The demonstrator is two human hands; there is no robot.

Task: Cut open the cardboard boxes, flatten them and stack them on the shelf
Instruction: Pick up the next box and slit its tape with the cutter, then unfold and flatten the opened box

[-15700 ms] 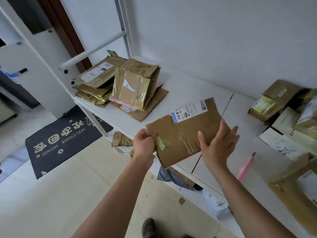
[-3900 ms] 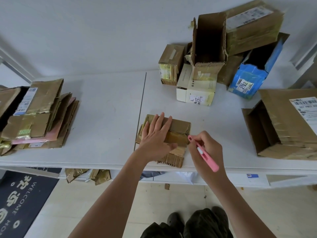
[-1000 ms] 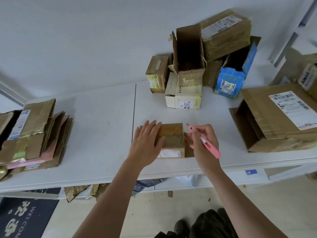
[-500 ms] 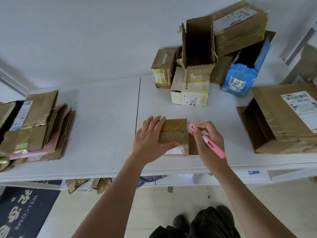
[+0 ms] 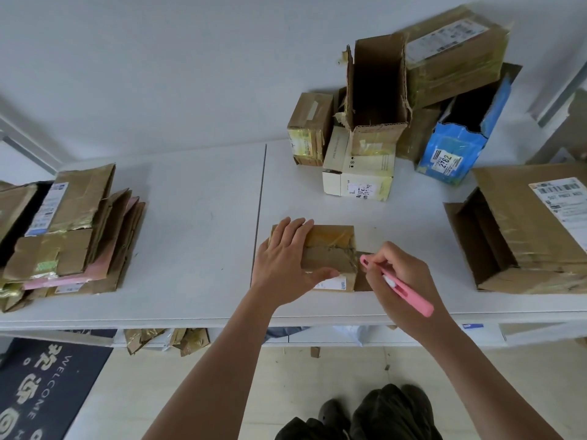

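Observation:
A small taped brown cardboard box (image 5: pixel 333 249) stands near the front edge of the white shelf (image 5: pixel 197 223). My left hand (image 5: pixel 286 265) lies flat over its left half and presses it down, thumb along the front face. My right hand (image 5: pixel 397 277) grips a pink utility knife (image 5: pixel 403 290) like a pen, its tip at the box's right end by an open flap. At the far left lies a stack of flattened boxes (image 5: pixel 70 236).
A heap of unopened and opened boxes (image 5: pixel 397 122), one blue (image 5: pixel 451 154), stands at the back right. A large open brown box (image 5: pixel 533 230) lies on the right. Cardboard scraps (image 5: pixel 165 339) sit on a lower shelf, and a dark welcome mat (image 5: pixel 41 389) covers the floor at left.
The knife tip has come down from the box's top right corner to the middle of its right end. My left hand still presses the box; the box has not shifted.

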